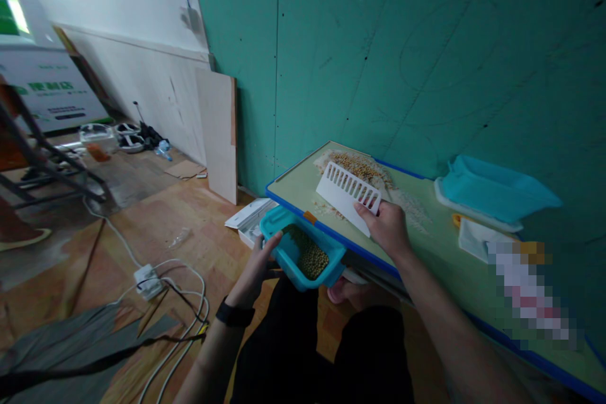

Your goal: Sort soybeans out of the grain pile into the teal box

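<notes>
My left hand (262,260) grips the left side of a teal plastic tub (280,218), thumb over its rim, just below the table's front edge. Small greenish beans (311,259) lie in the tub. Over the table, my right hand (389,227) pinches the right end of a white plastic scraper (341,197) with a row of slots along its far edge. Tan beans (362,167) mixed with pale grains or flakes (411,208) lie spread on the tabletop behind and beside the scraper, which partly hides them.
The pale green table (440,262) with a blue edge stands against a green wall. At its right sit another teal tub (497,186) and a white container (473,240). A white open box (255,214) is on the floor; cables and a power strip (149,281) lie left.
</notes>
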A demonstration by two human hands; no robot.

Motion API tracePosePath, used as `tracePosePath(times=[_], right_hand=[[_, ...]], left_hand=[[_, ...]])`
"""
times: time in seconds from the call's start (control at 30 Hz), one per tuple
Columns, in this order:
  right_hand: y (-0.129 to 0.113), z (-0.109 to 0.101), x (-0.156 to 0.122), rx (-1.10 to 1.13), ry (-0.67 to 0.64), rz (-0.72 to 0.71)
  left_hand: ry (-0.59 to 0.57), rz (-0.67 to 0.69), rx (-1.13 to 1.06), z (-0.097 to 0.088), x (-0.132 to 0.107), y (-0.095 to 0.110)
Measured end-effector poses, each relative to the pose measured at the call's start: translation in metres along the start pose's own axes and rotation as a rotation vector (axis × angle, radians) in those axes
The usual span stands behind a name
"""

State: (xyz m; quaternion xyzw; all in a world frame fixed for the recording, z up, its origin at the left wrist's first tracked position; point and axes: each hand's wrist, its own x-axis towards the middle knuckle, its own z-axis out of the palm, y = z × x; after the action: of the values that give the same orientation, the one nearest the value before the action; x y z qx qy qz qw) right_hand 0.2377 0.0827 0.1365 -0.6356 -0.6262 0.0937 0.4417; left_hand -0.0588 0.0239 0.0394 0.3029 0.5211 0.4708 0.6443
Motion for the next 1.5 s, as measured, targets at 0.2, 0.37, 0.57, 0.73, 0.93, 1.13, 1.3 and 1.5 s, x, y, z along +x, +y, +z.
tracePosePath(times=[0.2,0.37,0.57,0.73,0.93,1.13,1.3,1.5], right_hand=[[-0.006,0.004,0.002,0.035,-0.034,0.027],[-0.01,0.009,0.002,0.082,-0.047,0.014],[-0.011,0.017,-0.002,0.078,-0.042,0.0],[-0.014,0.024,-0.004,0.102,-0.026,-0.001],[-0.019,0.028,-0.004,0.092,-0.043,0.015],[-0.025,0.036,-0.001,0.102,-0.053,0.028],[-0.028,0.042,0.0,0.094,-0.048,-0.003],[-0.029,0.048,0.002,0.07,-0.047,-0.018]], left_hand=[[-0.01,0.019,0.016,-0.003,0.005,-0.005],[-0.019,0.017,0.03,-0.004,0.006,-0.007],[-0.029,0.031,0.024,-0.001,0.0,-0.004],[-0.005,0.021,0.008,-0.002,0.003,-0.005],[-0.029,0.035,0.023,0.0,-0.003,-0.002],[-0.044,0.034,0.011,0.0,-0.004,-0.003],[-0.034,0.014,-0.003,0.0,-0.004,-0.004],[-0.04,0.054,0.005,0.0,-0.005,-0.002]])
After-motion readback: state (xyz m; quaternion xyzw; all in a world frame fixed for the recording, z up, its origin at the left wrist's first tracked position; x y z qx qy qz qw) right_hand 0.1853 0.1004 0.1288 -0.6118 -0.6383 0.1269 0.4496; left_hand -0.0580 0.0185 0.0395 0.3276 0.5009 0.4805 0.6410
